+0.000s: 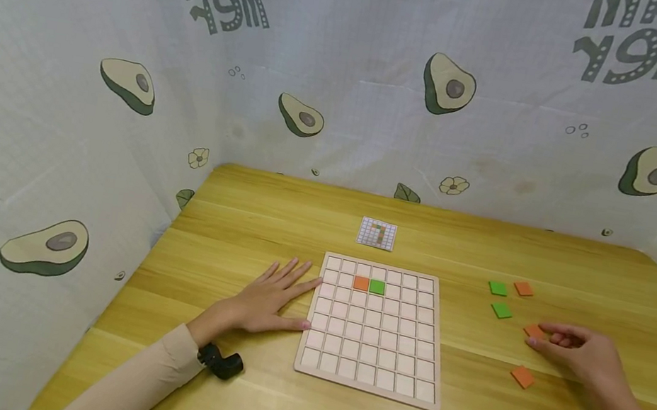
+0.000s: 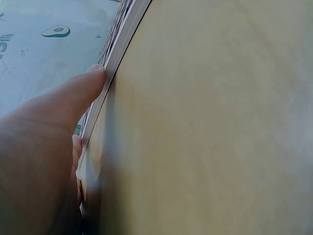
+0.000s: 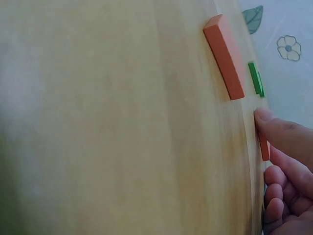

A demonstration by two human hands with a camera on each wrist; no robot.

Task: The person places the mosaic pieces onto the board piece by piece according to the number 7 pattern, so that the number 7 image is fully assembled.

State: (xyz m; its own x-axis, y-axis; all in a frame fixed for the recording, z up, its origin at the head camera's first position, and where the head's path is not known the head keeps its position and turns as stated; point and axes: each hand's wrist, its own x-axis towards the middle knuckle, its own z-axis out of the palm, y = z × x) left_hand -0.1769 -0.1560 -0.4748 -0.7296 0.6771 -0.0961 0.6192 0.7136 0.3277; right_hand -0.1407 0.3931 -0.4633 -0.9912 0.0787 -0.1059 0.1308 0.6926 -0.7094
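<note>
Hands well apart. Left hand (image 1: 270, 303): fingers spread, thumb and index fingertip touching the left edge of the wooden grid board (image 1: 371, 334), which lies around mid-table. Right hand (image 1: 587, 355), toward the table's (image 1: 223, 217) right edge: thumb and index finger pinch an orange square tile (image 1: 534, 331), other fingers curled; cannot tell whether the tile is off the surface.

Board, second row from far edge: orange piece (image 1: 361, 283) in third column from left, green piece (image 1: 377, 286) adjoining in fourth.

Loose, right of board: two green tiles (image 1: 502, 310) and a far orange tile (image 1: 524, 289) beyond the pinched one; a near orange tile (image 1: 523, 376) toward the near edge.

Printed grid card (image 1: 376, 233) lies between board and table's far edge. Avocado-print cloth (image 1: 351, 144) behind.
</note>
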